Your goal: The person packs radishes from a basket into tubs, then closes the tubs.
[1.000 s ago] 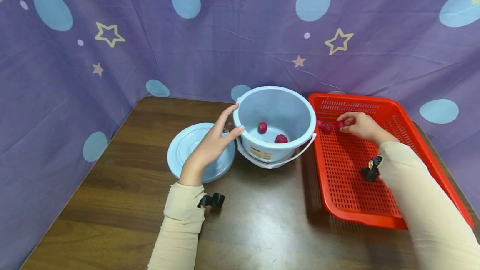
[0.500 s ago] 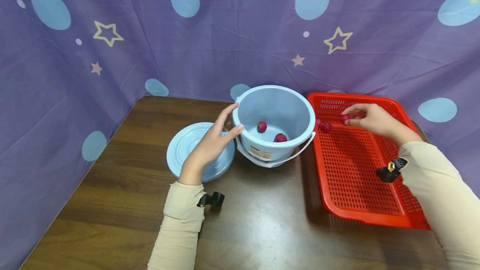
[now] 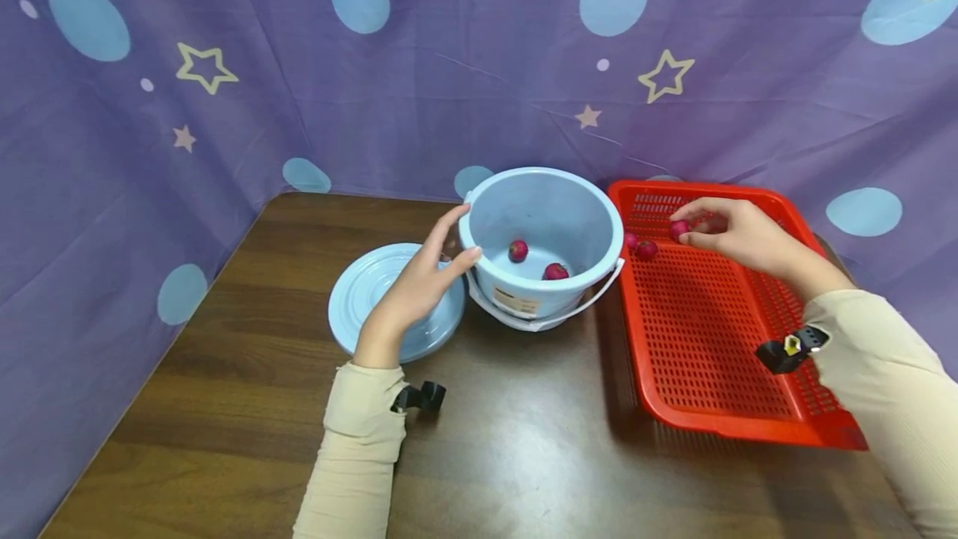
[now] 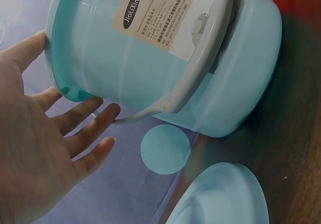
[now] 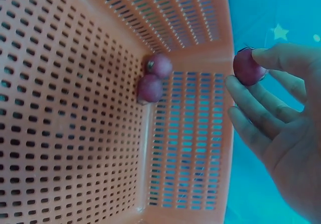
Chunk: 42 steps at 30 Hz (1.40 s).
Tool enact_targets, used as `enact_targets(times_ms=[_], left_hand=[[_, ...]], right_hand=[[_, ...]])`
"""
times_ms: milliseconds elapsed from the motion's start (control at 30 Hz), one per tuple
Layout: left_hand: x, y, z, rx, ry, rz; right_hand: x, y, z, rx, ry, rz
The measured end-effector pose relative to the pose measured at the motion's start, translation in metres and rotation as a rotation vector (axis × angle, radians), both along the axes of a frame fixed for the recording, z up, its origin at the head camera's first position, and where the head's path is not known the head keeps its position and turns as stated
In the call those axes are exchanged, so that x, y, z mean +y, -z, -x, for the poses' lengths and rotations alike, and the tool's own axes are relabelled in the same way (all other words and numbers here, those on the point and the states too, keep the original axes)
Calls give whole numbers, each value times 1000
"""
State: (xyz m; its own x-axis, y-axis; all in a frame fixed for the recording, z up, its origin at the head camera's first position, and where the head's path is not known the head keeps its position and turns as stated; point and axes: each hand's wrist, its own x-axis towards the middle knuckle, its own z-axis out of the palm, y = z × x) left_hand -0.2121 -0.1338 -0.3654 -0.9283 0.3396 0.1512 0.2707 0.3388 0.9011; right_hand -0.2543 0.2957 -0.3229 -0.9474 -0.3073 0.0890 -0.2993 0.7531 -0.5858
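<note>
My right hand (image 3: 741,235) pinches a small round red radish (image 5: 248,67) between thumb and fingers, up at the level of the basket's rim in the right wrist view. Two more radishes (image 5: 151,89) lie together in the corner of the red slotted basket (image 3: 718,339). To the left stands a light blue bucket (image 3: 540,285) with two radishes (image 3: 518,251) inside. My left hand (image 3: 415,289) rests its fingertips at the bucket's left rim, fingers fairly straight and spread, as the left wrist view (image 4: 45,128) also shows near the bucket's handle (image 4: 200,78).
A round light blue lid (image 3: 367,289) lies on the brown wooden table (image 3: 224,406) left of the bucket, partly behind my left hand. A purple cloth (image 3: 419,106) with stars and dots hangs behind the table and along its left side.
My right hand has raised the radish from the basket floor, moving first right and then slightly back left. The left hand stays at the bucket's rim. The head view has shifted slightly.
</note>
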Motion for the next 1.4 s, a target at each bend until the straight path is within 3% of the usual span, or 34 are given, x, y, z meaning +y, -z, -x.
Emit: enact_targets(times_ms=[533, 833, 1400], left_hand=[[0, -2, 1, -13, -5, -5], [2, -1, 0, -23, -3, 3], [1, -1, 0, -11, -16, 10]], right_hand=[[-29, -23, -22, 76, -2, 152], [-47, -33, -37, 143, -120, 276], [-89, -37, -42, 180, -302, 206]])
